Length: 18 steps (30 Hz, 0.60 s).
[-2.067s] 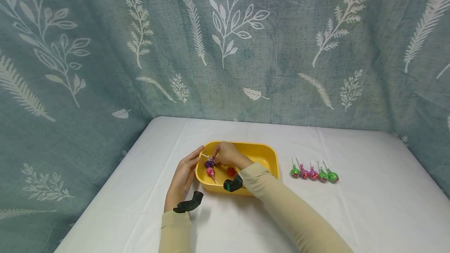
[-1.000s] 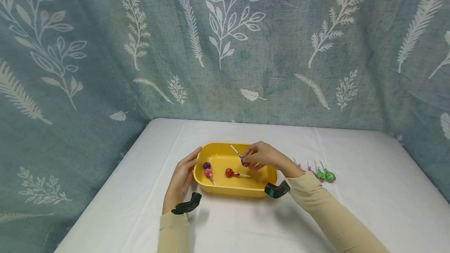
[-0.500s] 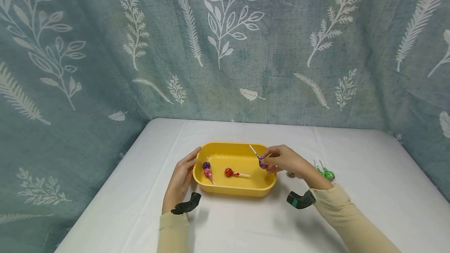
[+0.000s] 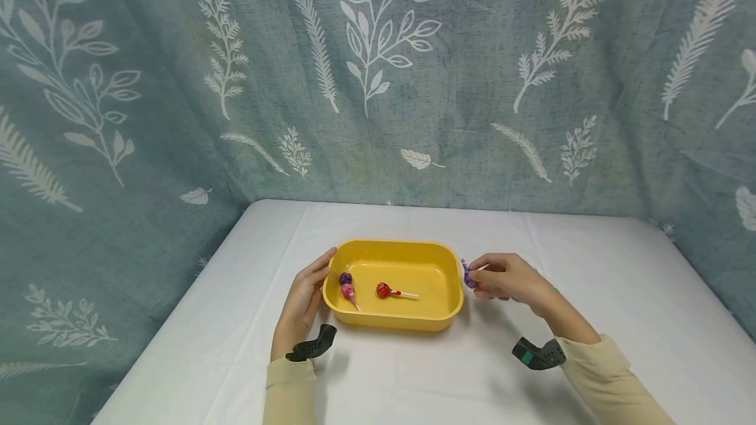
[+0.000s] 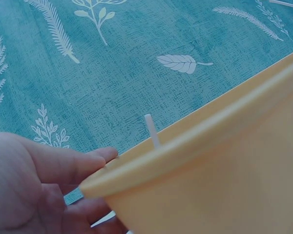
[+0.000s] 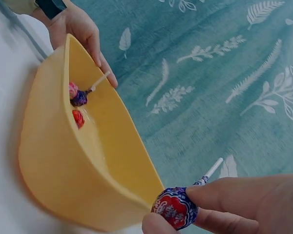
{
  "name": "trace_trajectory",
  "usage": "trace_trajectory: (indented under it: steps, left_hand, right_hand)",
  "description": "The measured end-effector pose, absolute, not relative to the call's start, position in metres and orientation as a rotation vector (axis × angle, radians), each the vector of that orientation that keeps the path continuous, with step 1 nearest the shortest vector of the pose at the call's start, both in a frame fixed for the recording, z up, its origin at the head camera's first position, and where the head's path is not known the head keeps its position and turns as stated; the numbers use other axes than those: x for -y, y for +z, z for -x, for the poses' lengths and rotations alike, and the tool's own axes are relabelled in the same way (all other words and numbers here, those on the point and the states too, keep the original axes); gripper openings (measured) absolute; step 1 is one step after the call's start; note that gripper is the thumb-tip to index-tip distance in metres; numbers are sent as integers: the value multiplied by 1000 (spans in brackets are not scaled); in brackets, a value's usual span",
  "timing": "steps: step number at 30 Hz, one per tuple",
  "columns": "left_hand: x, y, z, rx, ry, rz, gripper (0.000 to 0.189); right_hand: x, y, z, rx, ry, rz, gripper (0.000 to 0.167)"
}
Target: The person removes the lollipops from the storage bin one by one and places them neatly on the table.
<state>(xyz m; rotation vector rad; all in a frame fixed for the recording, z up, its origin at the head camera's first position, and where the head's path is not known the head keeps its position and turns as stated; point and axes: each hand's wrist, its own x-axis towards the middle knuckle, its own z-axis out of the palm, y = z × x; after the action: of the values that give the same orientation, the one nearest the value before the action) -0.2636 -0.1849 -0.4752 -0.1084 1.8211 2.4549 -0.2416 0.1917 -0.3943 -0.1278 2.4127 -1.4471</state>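
Observation:
A yellow plastic tub (image 4: 392,324) stands on the white table. My left hand (image 4: 302,297) rests against its left end, with relaxed, mostly straight fingers (image 5: 71,163) along the outside of the rim. Just beyond the tub's right end, my right hand (image 4: 508,281) pinches a purple-wrapped lollipop (image 6: 178,207) by its round head, its white stick pointing up and away. Inside the tub, a purple lollipop (image 4: 345,278) and a pink lollipop (image 4: 348,292) lie close together at the left. A red lollipop (image 4: 384,290) lies near the middle, stick to the right.
A bit of green (image 4: 555,289) shows past my right wrist, where the arm hides the row of lollipops. The white tablecloth (image 4: 401,372) reaches back to a teal curtain (image 4: 378,169) with a white leaf print.
My right hand has lifted the purple lollipop from the tub's left part and carried it right, past the tub's right rim. My left hand has stayed at the tub's left end.

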Motion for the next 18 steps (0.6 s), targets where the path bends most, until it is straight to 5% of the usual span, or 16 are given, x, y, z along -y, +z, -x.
trace_trajectory:
  steps: [18]
  left_hand:
    - [184, -475, 265, -1831, 2438, 131, 43]
  right_hand:
    - [-245, -397, 228, -2379, -1563, 0, 54]
